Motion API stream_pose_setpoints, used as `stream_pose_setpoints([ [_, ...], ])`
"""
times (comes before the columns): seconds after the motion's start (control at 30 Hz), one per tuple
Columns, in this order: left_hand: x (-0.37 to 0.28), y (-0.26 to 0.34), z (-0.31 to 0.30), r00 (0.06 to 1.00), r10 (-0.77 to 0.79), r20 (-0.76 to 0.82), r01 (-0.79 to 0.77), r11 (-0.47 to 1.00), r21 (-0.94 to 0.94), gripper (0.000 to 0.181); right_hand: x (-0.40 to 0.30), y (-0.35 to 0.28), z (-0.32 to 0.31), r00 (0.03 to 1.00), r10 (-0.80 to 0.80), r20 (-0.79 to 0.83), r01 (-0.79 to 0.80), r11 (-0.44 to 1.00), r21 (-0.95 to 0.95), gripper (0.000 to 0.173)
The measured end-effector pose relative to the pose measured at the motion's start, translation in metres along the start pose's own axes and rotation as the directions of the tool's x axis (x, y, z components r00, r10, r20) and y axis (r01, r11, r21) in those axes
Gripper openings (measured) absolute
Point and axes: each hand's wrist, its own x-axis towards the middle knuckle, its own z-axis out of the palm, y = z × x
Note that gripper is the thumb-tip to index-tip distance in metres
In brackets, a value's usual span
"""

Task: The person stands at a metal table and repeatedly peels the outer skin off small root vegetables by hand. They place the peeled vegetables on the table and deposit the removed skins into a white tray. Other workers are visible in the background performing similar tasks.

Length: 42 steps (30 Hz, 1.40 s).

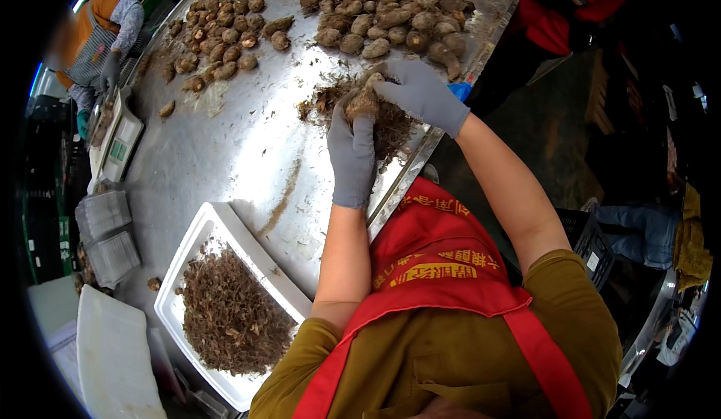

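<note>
Both my hands wear grey work gloves and meet over the near edge of a metal table (208, 148). My left hand (354, 157) grips a brown, hairy taro corm (362, 103) from below. On its upper end, the fingers of my right hand (419, 93) are closed, with the thumb pointing left. Beneath and around both hands lies a heap of dry root fibres and peelings (391, 132). The glove fingers hide part of the corm.
Piles of taro corms (388, 10) and smaller trimmed ones (225, 30) cover the table's far side. A white foam box (225, 216) of fibrous scraps stands left of me. Beyond are clear plastic boxes (107, 216), a weighing scale (118, 143) and a co-worker (98, 41). Another person (546, 25) stands at right.
</note>
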Motion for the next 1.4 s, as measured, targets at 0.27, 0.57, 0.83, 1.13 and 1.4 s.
stream_pose_setpoints([
  [0.27, 0.001, -0.003, -0.011, 0.930, -0.359, 0.083, 0.365, 0.868, -0.337, 0.041, -0.011, 0.005, -0.009, 0.989, -0.021, 0.144, 0.001, 0.990, 0.141, 0.033],
  [0.57, 0.006, -0.009, -0.004, 0.961, -0.271, -0.049, 0.225, 0.874, -0.430, 0.030, -0.012, 0.022, 0.004, 0.969, 0.225, 0.100, -0.246, 0.866, 0.436, 0.036],
  [0.83, 0.003, 0.012, -0.003, 0.966, -0.245, 0.077, 0.248, 0.811, -0.530, 0.026, -0.006, 0.036, -0.003, 0.980, -0.199, 0.016, 0.199, 0.979, -0.032, 0.038],
  [1.13, 0.004, -0.002, -0.013, 0.998, -0.056, -0.035, 0.055, 0.998, -0.022, 0.025, -0.011, 0.035, 0.012, 0.967, -0.254, 0.016, 0.254, 0.964, -0.080, 0.041],
  [1.4, 0.004, 0.013, -0.010, 0.968, -0.234, 0.093, 0.251, 0.878, -0.408, 0.027, -0.016, 0.010, 0.007, 0.967, 0.216, 0.134, -0.254, 0.832, 0.494, 0.043],
])
